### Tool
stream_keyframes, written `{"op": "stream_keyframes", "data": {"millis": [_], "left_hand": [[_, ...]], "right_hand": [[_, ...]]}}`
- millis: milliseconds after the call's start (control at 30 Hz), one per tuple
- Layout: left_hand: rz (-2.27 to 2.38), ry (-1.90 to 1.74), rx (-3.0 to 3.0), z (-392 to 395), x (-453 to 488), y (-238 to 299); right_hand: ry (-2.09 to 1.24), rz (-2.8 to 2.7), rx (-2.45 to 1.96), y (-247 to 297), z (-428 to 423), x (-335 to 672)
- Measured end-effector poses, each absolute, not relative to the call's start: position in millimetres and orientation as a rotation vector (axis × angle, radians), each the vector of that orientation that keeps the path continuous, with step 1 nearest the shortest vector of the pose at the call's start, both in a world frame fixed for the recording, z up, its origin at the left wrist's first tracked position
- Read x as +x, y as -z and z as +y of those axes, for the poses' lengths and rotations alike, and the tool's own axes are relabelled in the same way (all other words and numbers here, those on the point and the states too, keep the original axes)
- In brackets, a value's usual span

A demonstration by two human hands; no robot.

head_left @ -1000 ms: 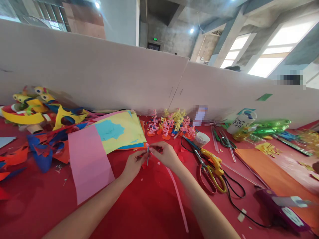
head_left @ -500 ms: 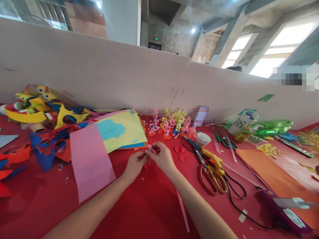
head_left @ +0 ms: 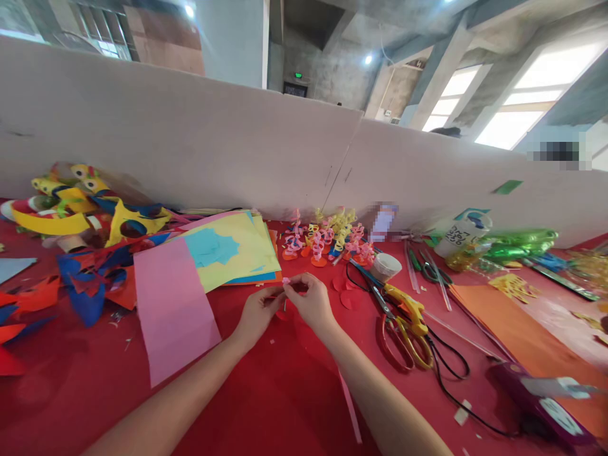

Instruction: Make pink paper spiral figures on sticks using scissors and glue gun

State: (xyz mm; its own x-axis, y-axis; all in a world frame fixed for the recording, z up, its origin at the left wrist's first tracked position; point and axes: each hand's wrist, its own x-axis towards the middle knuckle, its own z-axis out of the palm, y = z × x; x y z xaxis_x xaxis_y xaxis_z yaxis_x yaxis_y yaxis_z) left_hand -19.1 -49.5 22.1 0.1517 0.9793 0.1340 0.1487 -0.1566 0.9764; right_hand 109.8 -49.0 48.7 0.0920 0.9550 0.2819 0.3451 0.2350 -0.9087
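Both hands meet over the red table, fingertips pinched together around a small pink paper strip [head_left: 285, 281]. A thin pale stick [head_left: 285, 306] pokes out below the fingers. My left hand [head_left: 261, 313] is closed on the stick and strip from the left; my right hand [head_left: 311, 301] pinches the same piece from the right. Most of the piece is hidden by the fingers. Just beyond stand several curly pink and yellow paper ornaments [head_left: 322, 246] on round bases. A pink paper sheet [head_left: 175, 310] lies left of my left hand.
Scissors with red and yellow handles [head_left: 403, 342], a white cup [head_left: 386, 266] and a purple glue gun [head_left: 546, 405] with a black cord lie to the right. Orange paper [head_left: 522, 335] is beyond them. Yellow sheets [head_left: 237, 247] and cut-paper crafts [head_left: 85, 202] fill the left. A white partition [head_left: 190, 139] stands behind.
Both hands stay together in nearly the same place. The fingers of my right hand have shifted slightly around the pink strip. Everything else on the table stays put.
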Motion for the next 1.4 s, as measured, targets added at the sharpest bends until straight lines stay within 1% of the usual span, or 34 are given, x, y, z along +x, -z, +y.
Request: {"op": "stream_keyframes", "data": {"millis": [133,300,433,633,800,867,967,1033,1067,1167,1267,1400], "left_hand": [[1.169,-1.108,1.527,-48,-20,-21],[1.224,-1.169,1.551,-46,-21,-20],[1.239,-1.193,1.526,-45,-21,-16],[1.221,-1.217,1.594,-46,-19,-10],[1.266,-1.256,1.771,-49,-18,-10],[1.23,-1.271,1.912,-49,-17,-11],[1.114,-1.294,2.133,-51,-17,-12],[1.063,-1.314,2.219,-53,-16,-13],[1.046,-1.32,2.246,-55,-16,-14],[0.972,-1.296,2.27,-60,-16,-18],[0.936,-1.272,2.213,-63,-15,-22],[1.003,-1.242,2.031,-64,-14,-22]], "right_hand": [[-0.889,-1.417,-1.269,-44,-40,119],[-1.162,-1.579,-1.276,-43,-43,148],[-1.148,-1.733,-1.287,-42,-70,173],[-0.92,-2.088,-1.273,-55,-110,182],[-0.499,-2.607,-1.459,-87,-112,164],[-0.318,-2.797,-1.465,-103,-107,151],[-0.188,-2.827,-1.36,-122,-94,134],[-0.253,-2.685,-1.292,-129,-79,129],[-0.335,-2.595,-1.282,-130,-71,129],[-0.711,-2.275,-1.376,-125,-42,138],[-1.125,-1.828,-1.45,-107,-20,154],[-1.186,-1.637,-1.438,-77,-17,172]]}}
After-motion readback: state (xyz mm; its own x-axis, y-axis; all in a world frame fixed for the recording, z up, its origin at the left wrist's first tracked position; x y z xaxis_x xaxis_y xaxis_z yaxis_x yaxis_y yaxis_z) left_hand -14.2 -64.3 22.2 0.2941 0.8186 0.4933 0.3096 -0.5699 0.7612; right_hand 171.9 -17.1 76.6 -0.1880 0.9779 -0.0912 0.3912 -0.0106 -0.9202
